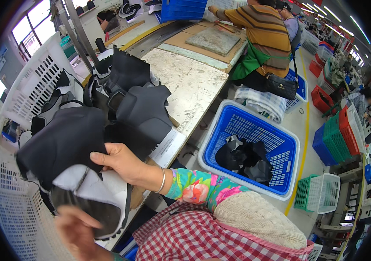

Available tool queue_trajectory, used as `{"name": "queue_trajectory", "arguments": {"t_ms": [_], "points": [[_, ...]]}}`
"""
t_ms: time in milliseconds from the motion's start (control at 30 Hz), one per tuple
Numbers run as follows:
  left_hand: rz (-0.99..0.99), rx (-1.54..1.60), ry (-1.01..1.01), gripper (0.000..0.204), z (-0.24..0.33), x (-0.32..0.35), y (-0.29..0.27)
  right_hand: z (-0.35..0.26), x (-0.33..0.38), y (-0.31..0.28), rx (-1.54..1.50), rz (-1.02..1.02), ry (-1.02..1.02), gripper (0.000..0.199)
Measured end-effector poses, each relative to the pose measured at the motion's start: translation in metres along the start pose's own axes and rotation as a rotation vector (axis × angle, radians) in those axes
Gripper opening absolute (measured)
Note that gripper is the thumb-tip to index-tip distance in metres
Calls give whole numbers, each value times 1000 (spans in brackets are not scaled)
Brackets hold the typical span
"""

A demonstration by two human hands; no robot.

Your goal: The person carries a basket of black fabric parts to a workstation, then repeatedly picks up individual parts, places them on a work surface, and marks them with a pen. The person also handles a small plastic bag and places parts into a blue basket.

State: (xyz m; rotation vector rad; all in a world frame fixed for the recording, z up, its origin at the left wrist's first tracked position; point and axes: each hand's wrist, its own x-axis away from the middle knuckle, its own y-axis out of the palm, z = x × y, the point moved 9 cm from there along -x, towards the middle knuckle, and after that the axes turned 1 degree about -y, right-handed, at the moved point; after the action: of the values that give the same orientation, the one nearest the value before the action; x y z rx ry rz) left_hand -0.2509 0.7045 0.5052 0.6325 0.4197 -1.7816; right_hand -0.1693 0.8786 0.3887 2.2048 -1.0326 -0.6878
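Observation:
My right hand (127,164), with a silver bangle at the wrist, grips a black shoe upper (63,139) with its thumb on top; the other fingers are hidden behind the material. A pale grey panel with a centre seam and a dark rounded part show on its lower side. Below that rounded part is my left hand (79,230), smeared by motion; whether it touches the piece I cannot tell. More black uppers (144,108) with jagged edges are heaped just beyond my right hand, on the worn white table (190,87).
White slotted baskets (37,78) (16,195) stand on the left. A blue basket in a white frame (255,130) on the floor holds black pieces. Farther along the table, beside a stone slab (213,41), works a person in a striped top (266,35). Stacked crates (335,135) stand at right.

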Motion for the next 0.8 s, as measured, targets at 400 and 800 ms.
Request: {"name": "queue_trajectory", "arguments": {"t_ms": [400,800], "points": [[343,-1167,-220,42,-80,80,-15,48,26,-34,-65,159,196,22],[-256,-1708,45,27,-91,29,23,66,57,-31,-294,133,390,23]]}}
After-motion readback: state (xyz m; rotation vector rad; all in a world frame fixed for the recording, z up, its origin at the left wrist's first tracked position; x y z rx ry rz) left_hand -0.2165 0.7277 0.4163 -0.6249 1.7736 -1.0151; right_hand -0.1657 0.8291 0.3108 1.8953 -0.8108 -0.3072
